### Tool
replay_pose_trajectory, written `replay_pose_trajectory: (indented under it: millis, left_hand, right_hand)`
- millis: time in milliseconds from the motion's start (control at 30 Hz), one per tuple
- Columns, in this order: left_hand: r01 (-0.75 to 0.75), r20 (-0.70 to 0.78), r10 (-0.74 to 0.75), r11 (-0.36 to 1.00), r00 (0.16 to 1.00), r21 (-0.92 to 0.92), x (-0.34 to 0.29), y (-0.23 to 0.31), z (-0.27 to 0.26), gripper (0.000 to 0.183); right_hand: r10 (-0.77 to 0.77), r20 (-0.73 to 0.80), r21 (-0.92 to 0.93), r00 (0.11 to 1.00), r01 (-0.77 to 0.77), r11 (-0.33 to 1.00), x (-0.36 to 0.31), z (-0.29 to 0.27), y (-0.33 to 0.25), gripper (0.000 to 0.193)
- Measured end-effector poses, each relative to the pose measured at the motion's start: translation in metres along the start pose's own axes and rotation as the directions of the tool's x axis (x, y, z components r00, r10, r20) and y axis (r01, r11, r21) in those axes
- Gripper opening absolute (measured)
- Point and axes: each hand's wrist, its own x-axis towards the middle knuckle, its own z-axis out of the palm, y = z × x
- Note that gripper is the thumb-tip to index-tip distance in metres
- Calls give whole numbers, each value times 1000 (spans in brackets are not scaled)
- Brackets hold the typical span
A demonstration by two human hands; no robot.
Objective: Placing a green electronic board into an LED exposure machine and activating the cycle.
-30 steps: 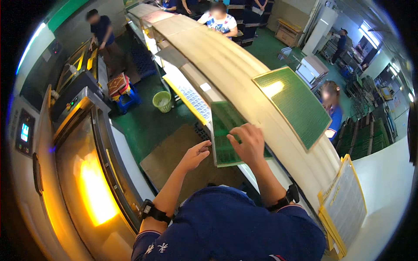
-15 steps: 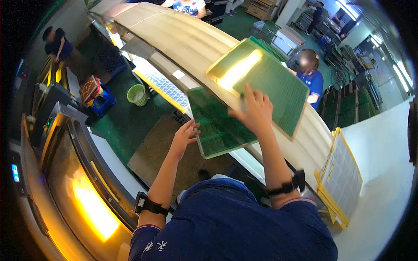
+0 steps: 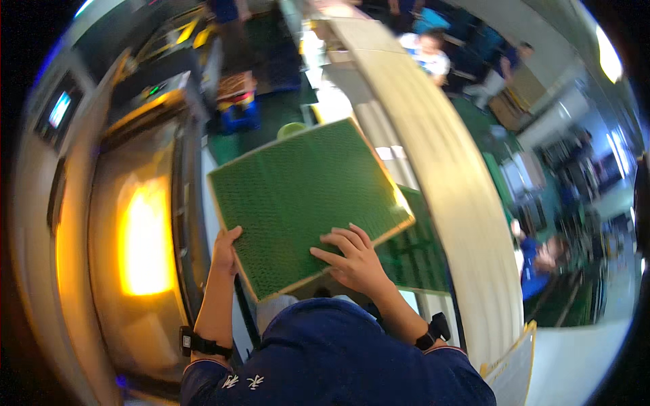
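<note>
A large green circuit board panel [image 3: 305,196], with fine rows of pattern and a pale thin edge, is held up in front of my body, tilted. My left hand [image 3: 227,252] grips its left edge, thumb on top and the other fingers hidden beneath. Over its lower right part lies my right hand [image 3: 352,260], fingers spread on the upper face. A second green panel [image 3: 423,254] shows partly behind the first one, beside the long pale table; the rest of it is covered.
Left of me stands a machine with a glowing yellow window [image 3: 145,237]. A long pale table [image 3: 467,203] curves along my right. Beyond the panel are a green basket [image 3: 291,128] and a blue crate [image 3: 240,116]. A co-worker in blue [image 3: 542,267] is across the table.
The panel has come off the table to the left, and my left hand now grips its edge. My view has turned left toward the glowing machine; the right hand's fingers remain on the panel.
</note>
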Motion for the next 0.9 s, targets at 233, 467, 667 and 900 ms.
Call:
replay_pose_trajectory:
  millis: [233,467,667,900]
  left_hand:
    - [-498,-574,327,851,751,-166,-102,-49,-239,28]
    - [-852,-892,103,360,441,-380,-142,-57,-378,16]
    - [-719,-838,-127,456,531,-525,-165,-35,-406,29]
    - [842,-734,605,185,309,507,-185,-5,-424,68]
  right_hand:
    - [-342,262,336,902,247,909,82,115,-66,55]
    - [-541,451,521,710,283,805,164,201,-156,50]
    - [-753,430,604,497,461,650,240,251,-218,46]
    - [-812,138,521,567,656,547,368,241,-267,48]
